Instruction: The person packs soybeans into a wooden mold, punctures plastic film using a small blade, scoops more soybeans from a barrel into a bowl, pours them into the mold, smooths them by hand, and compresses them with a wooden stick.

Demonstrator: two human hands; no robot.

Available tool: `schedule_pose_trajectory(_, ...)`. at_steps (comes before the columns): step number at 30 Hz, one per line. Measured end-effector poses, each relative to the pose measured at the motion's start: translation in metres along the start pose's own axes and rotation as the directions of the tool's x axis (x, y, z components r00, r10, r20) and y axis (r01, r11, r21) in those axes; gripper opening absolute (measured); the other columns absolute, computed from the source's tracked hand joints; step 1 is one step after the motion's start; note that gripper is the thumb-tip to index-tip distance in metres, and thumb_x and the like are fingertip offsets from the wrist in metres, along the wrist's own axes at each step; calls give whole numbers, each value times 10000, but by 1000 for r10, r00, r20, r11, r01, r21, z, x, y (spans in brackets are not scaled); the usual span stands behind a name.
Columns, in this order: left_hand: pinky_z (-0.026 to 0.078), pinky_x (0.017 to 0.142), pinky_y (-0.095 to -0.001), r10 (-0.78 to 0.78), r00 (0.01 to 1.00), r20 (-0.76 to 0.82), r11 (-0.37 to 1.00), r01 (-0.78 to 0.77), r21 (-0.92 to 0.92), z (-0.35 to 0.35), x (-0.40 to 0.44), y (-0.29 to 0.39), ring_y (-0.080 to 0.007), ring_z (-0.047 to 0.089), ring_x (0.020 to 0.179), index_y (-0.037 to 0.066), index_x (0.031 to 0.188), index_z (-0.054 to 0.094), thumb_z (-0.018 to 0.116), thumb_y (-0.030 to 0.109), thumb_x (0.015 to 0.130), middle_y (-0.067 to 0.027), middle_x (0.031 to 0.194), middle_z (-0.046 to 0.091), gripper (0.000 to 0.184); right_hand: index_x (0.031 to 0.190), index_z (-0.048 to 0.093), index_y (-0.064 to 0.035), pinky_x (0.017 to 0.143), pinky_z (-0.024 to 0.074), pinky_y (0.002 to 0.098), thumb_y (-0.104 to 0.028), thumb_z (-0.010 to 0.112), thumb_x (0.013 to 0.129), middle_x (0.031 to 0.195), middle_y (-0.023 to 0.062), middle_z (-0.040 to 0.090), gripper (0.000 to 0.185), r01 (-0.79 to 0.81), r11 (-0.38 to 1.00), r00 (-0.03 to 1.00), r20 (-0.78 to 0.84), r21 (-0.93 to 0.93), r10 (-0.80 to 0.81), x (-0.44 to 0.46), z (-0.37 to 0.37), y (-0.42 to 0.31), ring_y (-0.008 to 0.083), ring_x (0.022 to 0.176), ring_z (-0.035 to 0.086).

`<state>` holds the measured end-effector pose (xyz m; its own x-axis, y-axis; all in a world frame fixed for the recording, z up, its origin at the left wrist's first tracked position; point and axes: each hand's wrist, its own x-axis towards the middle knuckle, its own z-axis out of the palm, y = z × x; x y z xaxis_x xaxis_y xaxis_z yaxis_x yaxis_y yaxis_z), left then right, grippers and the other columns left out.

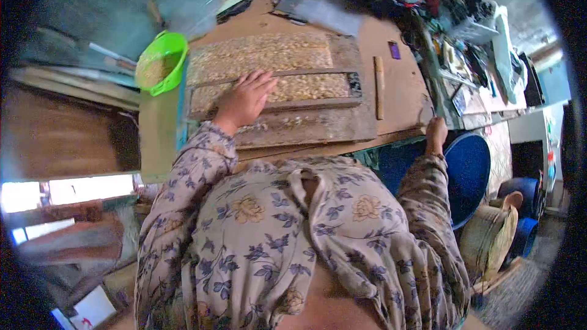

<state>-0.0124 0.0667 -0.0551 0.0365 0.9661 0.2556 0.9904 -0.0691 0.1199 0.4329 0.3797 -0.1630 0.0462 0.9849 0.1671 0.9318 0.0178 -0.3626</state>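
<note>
My left hand (246,99) lies flat with its fingers stretched out over a wooden frame (293,105) filled with pale nut-like pieces (312,87). The frame rests on a wooden board (348,123), and more of the pieces (263,53) form a layer behind it. At the table's right edge, my right hand (436,132) is closed around the handle of a tool with a thin blade (427,110), which is small and blurred. A wooden stick (379,88) lies between the board and my right hand.
A green bowl (177,64) with grain-like contents stands left of the board. A purple box (394,50) lies at the right of the table (361,15). Clutter fills the back right. A blue barrel (468,174) stands below the right edge, near a woven basket (487,238).
</note>
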Motion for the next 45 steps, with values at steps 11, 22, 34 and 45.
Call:
schedule_pose_trajectory(11, 219, 969, -454, -52, 996, -77, 990, 61, 128, -10, -27, 8, -279, 284, 1208, 114, 1226, 376, 442, 284, 788, -102, 1289, 342, 474, 985, 521, 1, 572, 427, 251, -70, 525, 784, 788, 54, 578, 213, 125, 471, 778, 208, 873, -593, -133, -72, -216, 116, 701, 538)
schedule_pose_trajectory(22, 215, 968, -469, -171, 980, -98, 974, 184, 134, -27, -65, -4, -279, 263, 1216, 127, 1234, 363, 533, 268, 744, -79, 1320, 300, 538, 956, 554, -38, 648, 443, 402, -71, 524, 751, 838, 194, 559, 210, 755, 405, 465, 15, 516, -885, -208, -66, -304, 372, 756, 537)
schedule_pose_trajectory(34, 224, 956, -471, -236, 958, -160, 948, 264, 178, -33, -95, -22, -271, 284, 1193, 115, 1208, 391, 545, 308, 732, -74, 1289, 330, 536, 975, 555, -61, 619, 454, 410, -111, 497, 768, 883, 165, 556, 221, 762, 452, 466, 92, 464, -880, -223, -66, -324, 355, 735, 551)
schedule_pose_trajectory(45, 212, 964, -485, -333, 926, -180, 907, 366, 208, -37, -117, -29, -278, 264, 1205, 109, 1215, 381, 534, 330, 748, -60, 1297, 316, 539, 1003, 545, -93, 645, 468, 413, -106, 475, 752, 908, 153, 564, 261, 869, 376, 358, 117, 321, -926, -235, -53, -346, 346, 755, 556)
